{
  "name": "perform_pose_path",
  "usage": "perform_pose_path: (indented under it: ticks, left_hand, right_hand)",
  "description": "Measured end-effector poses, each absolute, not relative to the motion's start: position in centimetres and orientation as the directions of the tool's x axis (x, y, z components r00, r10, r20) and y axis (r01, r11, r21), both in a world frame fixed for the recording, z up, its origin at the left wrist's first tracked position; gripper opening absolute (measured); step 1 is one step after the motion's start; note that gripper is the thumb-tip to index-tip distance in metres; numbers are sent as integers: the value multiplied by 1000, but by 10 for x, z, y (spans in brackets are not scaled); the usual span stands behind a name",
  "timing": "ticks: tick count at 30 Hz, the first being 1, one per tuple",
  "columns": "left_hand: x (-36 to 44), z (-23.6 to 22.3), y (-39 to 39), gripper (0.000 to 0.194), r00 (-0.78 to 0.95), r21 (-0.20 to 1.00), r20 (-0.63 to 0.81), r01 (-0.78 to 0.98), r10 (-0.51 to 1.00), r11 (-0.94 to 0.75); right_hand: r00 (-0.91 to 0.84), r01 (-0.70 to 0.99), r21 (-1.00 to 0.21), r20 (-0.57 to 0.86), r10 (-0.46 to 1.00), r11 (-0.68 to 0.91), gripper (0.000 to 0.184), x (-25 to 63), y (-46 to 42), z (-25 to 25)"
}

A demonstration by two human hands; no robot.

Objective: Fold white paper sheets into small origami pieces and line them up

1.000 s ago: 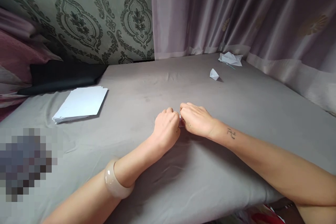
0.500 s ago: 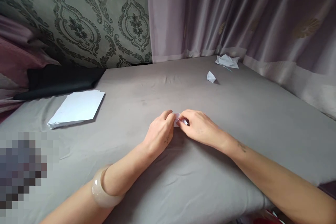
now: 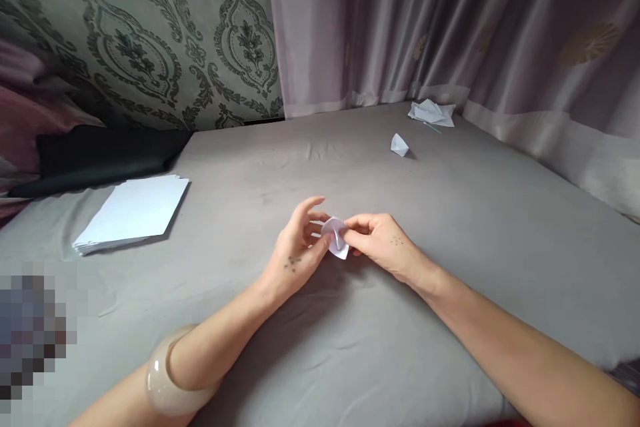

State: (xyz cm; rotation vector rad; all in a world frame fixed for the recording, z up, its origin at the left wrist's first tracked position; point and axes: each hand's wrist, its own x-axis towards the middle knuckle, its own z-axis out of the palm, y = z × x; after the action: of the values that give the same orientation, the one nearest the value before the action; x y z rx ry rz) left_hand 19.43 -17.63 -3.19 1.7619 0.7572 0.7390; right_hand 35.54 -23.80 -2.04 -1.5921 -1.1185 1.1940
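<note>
Between my two hands is a small folded white paper piece (image 3: 337,247), opened out into a rounded, pocket-like shape with a ridge in the middle. My left hand (image 3: 301,237) pinches its left side with the thumb in front, while the index finger is raised away from it. My right hand (image 3: 383,237) grips the right edge between thumb and fingers. Both hands are just above the grey cloth, near the middle of the surface. The undersides of the paper and some fingertips are hidden.
A stack of white paper (image 3: 135,210) lies at the left, before a folded black cloth (image 3: 110,153). Farther back on the grey cloth (image 3: 310,173) stand a small folded paper (image 3: 399,145) and a pile of folded papers (image 3: 431,112) beside the curtain (image 3: 380,20).
The paper in my hands has turned and spread from a flat strip to an open, rounded form. My left fingers have lifted and parted. The view has shifted slightly right.
</note>
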Motion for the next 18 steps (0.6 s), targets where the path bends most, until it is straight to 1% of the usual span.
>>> perform_pose_path:
  ticks: [2, 3, 5, 10, 14, 16, 18]
  left_hand:
    - [197, -29, -176, 28, 578, 989, -76, 146, 813, -11]
    - [198, -28, -176, 24, 571, 985, -146, 163, 808, 63]
    - [198, -28, -175, 22, 559, 973, -213, 195, 802, 122]
    - [198, -35, -176, 26, 492, 962, -191, 267, 850, 61]
    - [198, -36, -178, 29, 461, 931, -170, 365, 871, -12]
    - [198, -35, -177, 28, 449, 914, -164, 404, 878, -37]
    - [198, -33, -176, 24, 455, 915, -173, 402, 873, -29]
  right_hand:
    - [178, 103, -958, -246, 953, -267, 24, 352, -238, -21]
    - [191, 87, -959, -249, 949, -269, 25, 350, -237, -21]
    - [212, 72, -960, -249, 945, -269, 25, 347, -236, -23]
    - [279, 95, -946, -274, 920, -310, 20, 340, -233, -29]
    - [350, 215, -925, -227, 909, -313, 13, 336, -231, -32]
    - [343, 258, -917, -208, 916, -305, 13, 336, -231, -33]
    - [296, 256, -919, -220, 930, -299, 14, 338, -231, -34]
